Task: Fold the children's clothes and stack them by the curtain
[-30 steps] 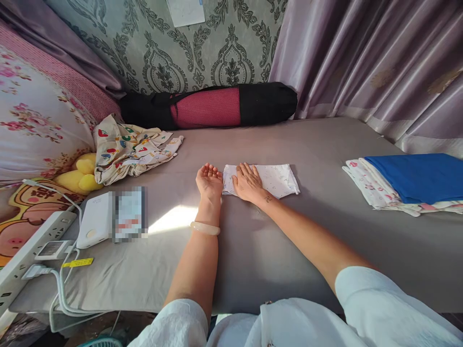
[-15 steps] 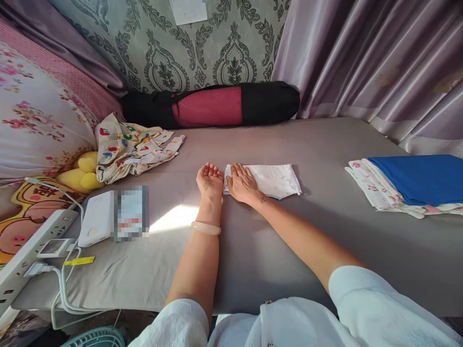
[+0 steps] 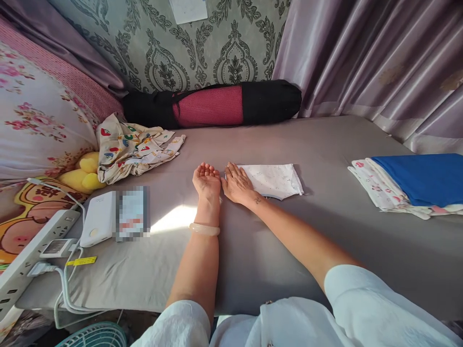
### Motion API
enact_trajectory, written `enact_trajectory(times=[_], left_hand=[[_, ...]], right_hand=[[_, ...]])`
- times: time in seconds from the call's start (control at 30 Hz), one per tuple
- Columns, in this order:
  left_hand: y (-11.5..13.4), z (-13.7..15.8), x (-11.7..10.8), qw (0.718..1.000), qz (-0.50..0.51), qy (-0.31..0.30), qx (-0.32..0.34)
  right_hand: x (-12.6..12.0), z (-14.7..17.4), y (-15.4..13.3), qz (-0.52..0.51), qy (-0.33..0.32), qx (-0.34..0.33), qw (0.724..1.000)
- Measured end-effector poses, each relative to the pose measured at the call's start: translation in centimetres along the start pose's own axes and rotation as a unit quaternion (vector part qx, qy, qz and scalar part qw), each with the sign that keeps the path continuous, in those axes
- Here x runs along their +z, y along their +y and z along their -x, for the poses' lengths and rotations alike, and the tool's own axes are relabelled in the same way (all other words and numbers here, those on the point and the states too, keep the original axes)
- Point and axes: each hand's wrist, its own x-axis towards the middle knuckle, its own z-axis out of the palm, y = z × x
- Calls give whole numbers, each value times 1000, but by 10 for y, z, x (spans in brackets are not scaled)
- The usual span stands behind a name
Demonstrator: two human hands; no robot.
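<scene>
A folded white garment (image 3: 277,179) with small dark specks lies flat on the grey sheet in front of me. My right hand (image 3: 238,184) rests palm down over its left end, fingers stretched out, hiding that edge. Just left of it my left hand (image 3: 207,180) lies palm up with nothing in it, its fingers loosely curled and apart from the cloth. A pale bangle (image 3: 204,229) circles my left wrist.
Folded cloths with a blue one (image 3: 423,178) on top lie at right. A crumpled printed garment (image 3: 135,149), power bank (image 3: 98,219), blurred flat object (image 3: 132,212) and power strip (image 3: 39,255) with cables are at left. A black-and-red rolled bag (image 3: 213,106) lines the back.
My right hand has slid slightly left across the garment, uncovering more of it. My left hand has shifted a little left, still palm up.
</scene>
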Motion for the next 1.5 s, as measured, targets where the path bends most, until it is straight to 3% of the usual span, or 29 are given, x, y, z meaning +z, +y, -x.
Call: enact_trajectory(times=[0.3,0.5,0.67,0.9,1.1,1.23,1.5], left_hand=[[-1,7,7,999,26,26,-16],[-4,5,5,1000,-3,-13,-24],[-7,4,5,999,-4,-12,-33],[-12,8,11,998,-44,-31,-27],[-18,17,20,993,-99,-61,-3],[-29,23,21,964,-233,-111,61],[-52,29,11,855,-444,-232,131]], right_hand=[[-2,0,3,-2,0,-4,1000],[-17,13,23,18,32,36,999],[-15,20,41,36,35,43,998],[-10,21,42,38,39,46,997],[-23,24,50,8,17,38,999],[-31,31,65,4,38,75,996],[-20,42,84,25,51,84,995]])
